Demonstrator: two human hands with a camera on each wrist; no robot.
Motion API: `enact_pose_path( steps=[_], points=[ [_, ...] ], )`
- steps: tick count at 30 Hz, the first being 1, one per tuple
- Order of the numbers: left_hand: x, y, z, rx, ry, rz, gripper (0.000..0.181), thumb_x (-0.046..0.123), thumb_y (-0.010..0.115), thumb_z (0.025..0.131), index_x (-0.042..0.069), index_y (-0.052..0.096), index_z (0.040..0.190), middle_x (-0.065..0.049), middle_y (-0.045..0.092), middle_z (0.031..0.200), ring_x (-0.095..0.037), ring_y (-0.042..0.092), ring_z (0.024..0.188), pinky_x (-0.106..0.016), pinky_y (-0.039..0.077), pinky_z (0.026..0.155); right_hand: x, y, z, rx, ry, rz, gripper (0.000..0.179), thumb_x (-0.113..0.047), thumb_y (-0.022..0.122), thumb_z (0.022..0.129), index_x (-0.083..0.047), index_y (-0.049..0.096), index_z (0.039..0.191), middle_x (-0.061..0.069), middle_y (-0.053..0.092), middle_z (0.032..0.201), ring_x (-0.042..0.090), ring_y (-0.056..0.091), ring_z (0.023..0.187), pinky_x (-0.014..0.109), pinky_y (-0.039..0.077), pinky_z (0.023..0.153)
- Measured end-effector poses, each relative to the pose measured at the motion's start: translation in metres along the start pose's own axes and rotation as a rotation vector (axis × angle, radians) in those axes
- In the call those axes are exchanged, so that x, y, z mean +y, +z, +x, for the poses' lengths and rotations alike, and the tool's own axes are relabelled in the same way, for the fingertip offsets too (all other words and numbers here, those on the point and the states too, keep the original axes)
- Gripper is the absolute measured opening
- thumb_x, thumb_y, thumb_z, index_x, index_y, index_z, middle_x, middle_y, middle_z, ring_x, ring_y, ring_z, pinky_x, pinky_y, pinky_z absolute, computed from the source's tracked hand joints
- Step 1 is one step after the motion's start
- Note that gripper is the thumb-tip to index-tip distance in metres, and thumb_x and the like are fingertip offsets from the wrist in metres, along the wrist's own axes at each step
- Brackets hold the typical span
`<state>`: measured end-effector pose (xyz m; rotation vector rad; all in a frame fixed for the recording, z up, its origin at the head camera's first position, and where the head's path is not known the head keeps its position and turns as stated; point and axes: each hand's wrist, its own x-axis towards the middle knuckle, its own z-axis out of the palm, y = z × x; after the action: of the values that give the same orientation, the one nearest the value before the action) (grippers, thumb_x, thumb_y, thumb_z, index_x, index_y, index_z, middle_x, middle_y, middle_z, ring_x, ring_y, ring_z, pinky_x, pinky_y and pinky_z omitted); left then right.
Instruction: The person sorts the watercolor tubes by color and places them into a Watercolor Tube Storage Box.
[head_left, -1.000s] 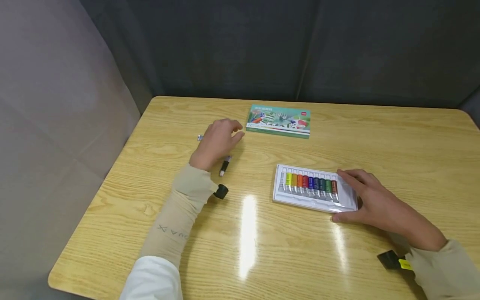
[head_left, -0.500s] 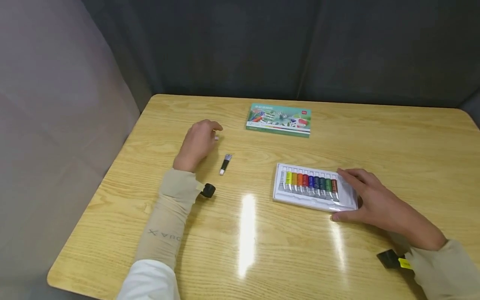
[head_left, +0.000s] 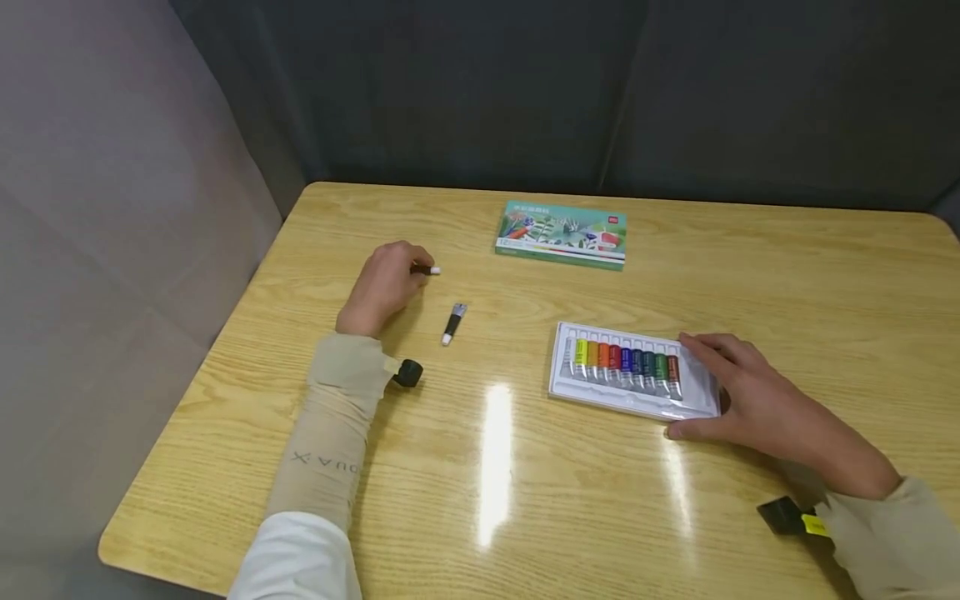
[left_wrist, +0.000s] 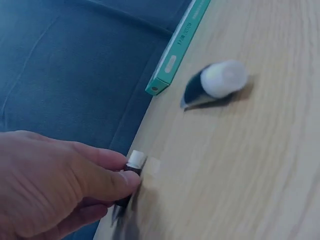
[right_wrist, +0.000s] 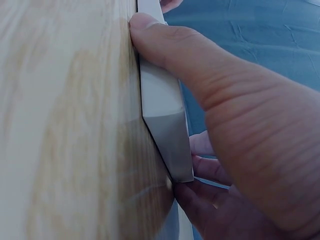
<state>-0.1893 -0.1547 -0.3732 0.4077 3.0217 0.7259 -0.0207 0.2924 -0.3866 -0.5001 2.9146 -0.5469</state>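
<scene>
In the head view my left hand [head_left: 385, 282] pinches a dark paint tube [head_left: 423, 270] by its body, its white cap pointing right. The left wrist view shows thumb and fingers on this tube [left_wrist: 136, 161] close over the table. A second black-banded paint tube [head_left: 453, 323] lies on the table a little nearer, apart from the hand. My right hand [head_left: 772, 408] grips the right end of a white tray [head_left: 701, 385], thumb on the near side and fingers on the far side. Inside the tray sits a row of coloured paint tubes [head_left: 626, 367], with bare space at its right.
A flat green illustrated paint box [head_left: 561, 235] lies toward the back of the wooden table [head_left: 420, 500]. Dark cloth [head_left: 465, 92] hangs behind the table, and grey cloth [head_left: 127, 208] hangs at the left.
My left hand has moved left, away from the paint box, and now holds a paint tube, which it has drawn up with its cap showing. The right hand stays on the tray.
</scene>
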Motion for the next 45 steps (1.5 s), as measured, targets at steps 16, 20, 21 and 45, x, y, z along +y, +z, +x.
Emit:
enact_pose_path(
  steps=[16,20,21,45],
  points=[
    [0.005,0.005,0.000,0.003,0.034,0.046,0.019,0.017,0.065,0.102,0.010,0.076,0.115,-0.008,0.077,0.116,-0.024,0.071,0.107,-0.040,0.057,0.095,-0.001,-0.001,0.001,-0.026,0.028,-0.002,0.126,-0.069,0.086,0.069,-0.002,0.032,0.161,0.023,0.038,0.153,0.043,0.039,0.135,0.065,0.045,0.102],
    [0.006,0.006,0.001,0.009,0.030,0.050,0.020,0.018,0.065,0.102,0.010,0.078,0.116,-0.008,0.078,0.116,-0.023,0.072,0.106,-0.040,0.058,0.094,-0.001,-0.001,0.001,-0.016,0.023,0.000,0.126,-0.068,0.087,0.068,-0.002,0.033,0.161,0.023,0.038,0.153,0.042,0.040,0.135,0.063,0.045,0.101],
    [0.006,0.006,0.001,0.011,0.033,0.058,0.020,0.018,0.066,0.102,0.009,0.078,0.116,-0.008,0.078,0.116,-0.024,0.072,0.107,-0.040,0.058,0.095,-0.001,-0.001,0.001,-0.017,0.025,0.001,0.126,-0.068,0.086,0.068,-0.002,0.033,0.161,0.023,0.038,0.153,0.042,0.039,0.135,0.064,0.045,0.102],
    [0.055,0.000,-0.008,-0.032,0.133,0.016,0.026,0.018,0.068,0.101,0.013,0.073,0.125,-0.007,0.077,0.115,-0.020,0.073,0.101,-0.036,0.060,0.085,0.001,0.000,-0.001,-0.016,0.017,0.017,0.125,-0.068,0.086,0.070,-0.002,0.032,0.161,0.022,0.038,0.153,0.041,0.039,0.135,0.061,0.044,0.101]
  ],
)
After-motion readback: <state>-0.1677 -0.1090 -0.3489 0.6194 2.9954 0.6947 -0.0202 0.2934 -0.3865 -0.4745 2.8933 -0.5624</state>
